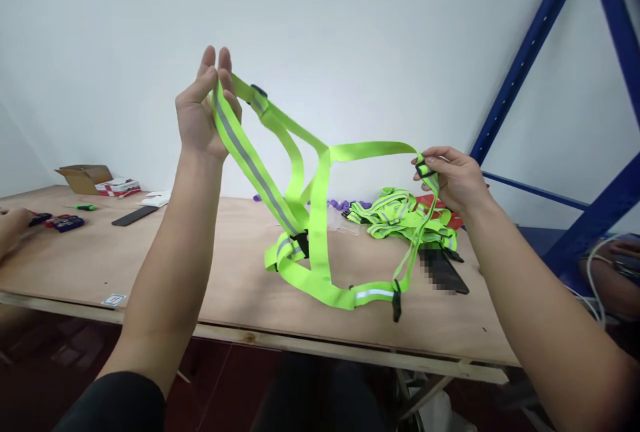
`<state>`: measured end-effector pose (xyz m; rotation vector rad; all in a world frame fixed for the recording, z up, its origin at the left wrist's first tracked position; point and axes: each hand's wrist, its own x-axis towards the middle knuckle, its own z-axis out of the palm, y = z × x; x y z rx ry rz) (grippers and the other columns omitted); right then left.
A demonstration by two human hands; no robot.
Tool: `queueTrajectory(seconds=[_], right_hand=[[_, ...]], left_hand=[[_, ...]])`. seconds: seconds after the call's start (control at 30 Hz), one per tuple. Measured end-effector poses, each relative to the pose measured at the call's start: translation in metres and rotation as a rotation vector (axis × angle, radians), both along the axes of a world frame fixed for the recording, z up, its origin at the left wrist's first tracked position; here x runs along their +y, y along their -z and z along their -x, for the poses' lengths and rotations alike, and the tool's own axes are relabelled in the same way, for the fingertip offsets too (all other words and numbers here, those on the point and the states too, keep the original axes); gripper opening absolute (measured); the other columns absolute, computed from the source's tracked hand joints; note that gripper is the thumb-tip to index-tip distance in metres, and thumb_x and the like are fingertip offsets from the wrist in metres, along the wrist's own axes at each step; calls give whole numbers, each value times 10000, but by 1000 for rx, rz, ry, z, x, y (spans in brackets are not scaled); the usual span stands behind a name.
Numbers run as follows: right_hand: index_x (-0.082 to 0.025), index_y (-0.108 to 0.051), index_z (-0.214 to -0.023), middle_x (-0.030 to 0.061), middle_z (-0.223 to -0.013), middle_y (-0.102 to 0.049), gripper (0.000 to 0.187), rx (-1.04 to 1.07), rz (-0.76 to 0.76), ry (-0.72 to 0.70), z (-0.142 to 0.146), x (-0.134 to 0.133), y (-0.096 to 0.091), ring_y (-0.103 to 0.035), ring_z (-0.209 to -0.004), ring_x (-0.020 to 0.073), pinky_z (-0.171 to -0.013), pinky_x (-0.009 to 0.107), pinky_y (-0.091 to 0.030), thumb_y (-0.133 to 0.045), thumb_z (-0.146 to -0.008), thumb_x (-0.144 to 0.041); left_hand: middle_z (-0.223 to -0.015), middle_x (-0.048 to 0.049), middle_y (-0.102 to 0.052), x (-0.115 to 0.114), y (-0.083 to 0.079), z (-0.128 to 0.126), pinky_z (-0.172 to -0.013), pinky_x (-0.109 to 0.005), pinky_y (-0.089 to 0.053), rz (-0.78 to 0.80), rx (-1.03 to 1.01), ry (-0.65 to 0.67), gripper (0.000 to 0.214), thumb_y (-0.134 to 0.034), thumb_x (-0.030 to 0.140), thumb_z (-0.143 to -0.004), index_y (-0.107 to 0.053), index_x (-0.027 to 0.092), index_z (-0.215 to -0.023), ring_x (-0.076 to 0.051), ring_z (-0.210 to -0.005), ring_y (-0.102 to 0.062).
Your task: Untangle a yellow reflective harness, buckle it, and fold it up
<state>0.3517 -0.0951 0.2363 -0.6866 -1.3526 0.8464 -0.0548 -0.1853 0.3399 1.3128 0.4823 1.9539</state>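
A neon-green reflective vest (320, 219) made of elastic straps with grey stripes hangs spread in the air between my hands, above the wooden table. My left hand (207, 105), raised at the left, has one shoulder strap looped over it, the thumb pressing on the strap. My right hand (453, 175), lower and to the right, pinches the other strap beside a black slide buckle (425, 168). A black clip (397, 302) dangles at the vest's lower right. Another black buckle (301, 244) shows at its left side.
On the wooden table (240, 265), a pile of similar green straps (400, 215) lies at the back right near a black phone-like slab (445, 271). Left are a cardboard box (84, 179), a green-handled screwdriver (85, 207) and another person's hand (14, 225). A blue metal frame (530, 52) stands right.
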Motion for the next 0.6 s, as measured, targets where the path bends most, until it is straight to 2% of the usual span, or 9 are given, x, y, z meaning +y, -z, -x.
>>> queueTrajectory(seconds=[0.07,0.13,0.2,0.27,0.33,0.43,0.53,0.6], right_hand=[[-227,-680,-829,39,-814,-746,159,-1,13,2,-4,-1,6,-655,-534,176,-382,264,-477,-780,-705,-213],[-225,-693,-820,28,-769,-744,151,-22,14,5,-6,-2,11,-654,-519,176,-406,283,-518,-785,-701,-212],[-227,-710,-817,14,-715,-730,144,-31,-4,29,-8,-2,15,-651,-510,170,-417,282,-535,-789,-697,-215],[-229,-720,-814,7,-690,-722,144,-27,-23,68,-13,0,19,-651,-513,165,-420,274,-539,-794,-690,-225],[-234,-726,-808,9,-708,-732,145,-34,-18,102,-18,1,23,-653,-525,163,-428,272,-546,-799,-683,-240],[-245,-724,-777,8,-740,-746,138,-52,19,129,-23,4,30,-656,-550,164,-453,279,-565,-808,-667,-253],[-235,-708,-755,15,-743,-739,154,-59,41,135,-21,5,32,-664,-562,175,-422,272,-546,-823,-655,-259],[-224,-698,-766,16,-756,-731,192,-64,75,125,-18,3,30,-666,-546,172,-394,260,-528,-841,-647,-270]], left_hand=[[-1513,246,-471,2,2,3,-1229,-175,-321,-32,41,-31,378,-314,188,-1051,-535,351,-1309,-46,-1536,-194],[-1504,264,-473,1,4,6,-1212,-214,-375,-135,84,-34,431,-268,182,-1061,-529,393,-1331,-63,-1521,-259],[-1474,217,-534,2,6,8,-1175,-307,-454,-177,181,-3,519,-253,100,-1037,-501,415,-1367,-101,-1440,-438],[-1368,122,-653,4,6,12,-1120,-390,-516,-88,328,20,573,-320,24,-987,-488,390,-1395,-144,-1279,-618],[-1168,57,-759,8,4,18,-1099,-415,-534,31,423,-9,519,-402,34,-967,-524,338,-1370,-160,-1148,-701],[-1007,62,-793,13,0,27,-1172,-379,-457,88,323,-67,360,-433,171,-1009,-558,306,-1317,-135,-1185,-676],[-1145,94,-764,14,0,29,-1239,-364,-349,70,163,-61,332,-412,226,-1032,-534,302,-1330,-118,-1323,-575],[-1253,66,-727,12,2,26,-1217,-390,-379,45,158,-46,332,-410,206,-1034,-527,282,-1334,-156,-1345,-559]])
